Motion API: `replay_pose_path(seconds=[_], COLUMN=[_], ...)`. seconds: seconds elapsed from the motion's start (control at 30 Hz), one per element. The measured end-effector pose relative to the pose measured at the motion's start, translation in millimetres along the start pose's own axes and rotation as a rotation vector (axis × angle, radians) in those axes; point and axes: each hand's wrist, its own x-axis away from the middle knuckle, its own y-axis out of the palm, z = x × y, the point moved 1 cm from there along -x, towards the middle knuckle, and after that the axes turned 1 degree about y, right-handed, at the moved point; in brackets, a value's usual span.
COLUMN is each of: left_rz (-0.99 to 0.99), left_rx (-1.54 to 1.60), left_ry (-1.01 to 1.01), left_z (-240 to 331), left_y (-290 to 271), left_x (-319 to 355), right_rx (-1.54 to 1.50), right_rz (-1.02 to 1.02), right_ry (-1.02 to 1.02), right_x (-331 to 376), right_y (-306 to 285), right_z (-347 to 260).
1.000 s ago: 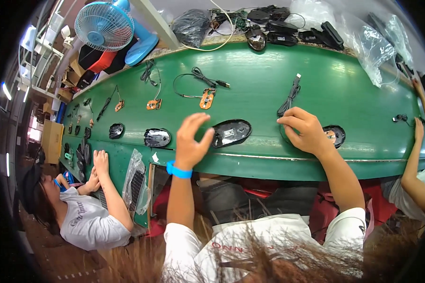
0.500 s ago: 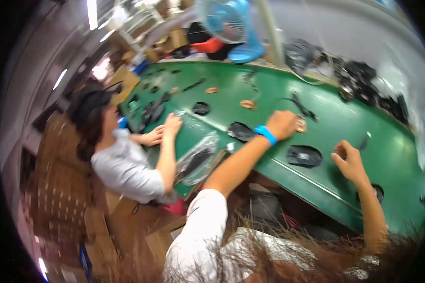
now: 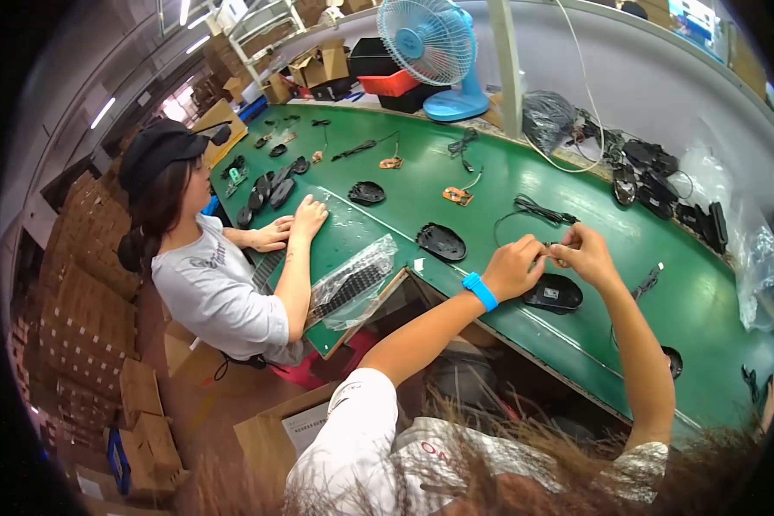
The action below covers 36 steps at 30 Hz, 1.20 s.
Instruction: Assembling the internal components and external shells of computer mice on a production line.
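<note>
My left hand (image 3: 514,268), a blue band at its wrist, and my right hand (image 3: 583,256) meet fingertip to fingertip above the bench. Both are closed in a pinch on a small circuit board, mostly hidden by the fingers. A coiled black cable (image 3: 543,209) lies just beyond, its thin lead curving down towards my left hand. Directly below my hands is a black mouse shell (image 3: 555,293), hollow side up. Another open mouse shell (image 3: 443,242) rests left of my left hand. Near my right forearm lie a black cable (image 3: 648,282) and a dark round part (image 3: 672,361).
Orange circuit boards with cables (image 3: 457,196) and more shells (image 3: 366,193) are spread along the green bench (image 3: 490,176). At left a co-worker (image 3: 224,267) sits beside a bagged keyboard (image 3: 353,288). A blue fan (image 3: 451,95) and black parts (image 3: 654,172) line the back edge.
My left hand has lifted the circuit board and drawn it nearer. My right hand has moved left and up to meet it, its fingers closing. The view has shifted slightly.
</note>
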Motion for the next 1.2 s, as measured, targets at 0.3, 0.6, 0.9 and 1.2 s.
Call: replay_pose_path(seconds=[0.3,0.6,0.9,1.2], left_rz=[0.122,0.004,-0.124,-0.135], left_rx=[-0.204,0.052,0.225,0.198], left_ry=[0.100,0.000,-0.041,0.017], left_z=[9,9,3,3], left_y=[-7,-13,-28,-32], left_x=[1,9,19,39], right_rx=[-0.056,0.214,0.280,0.576], right_rz=[-0.190,-0.177,0.118,0.305], right_ry=[0.310,0.061,-0.158,-0.355], right_x=[8,20,71,112], right_y=[-3,1,-2,-5], right_z=[-47,-40,-48,-32])
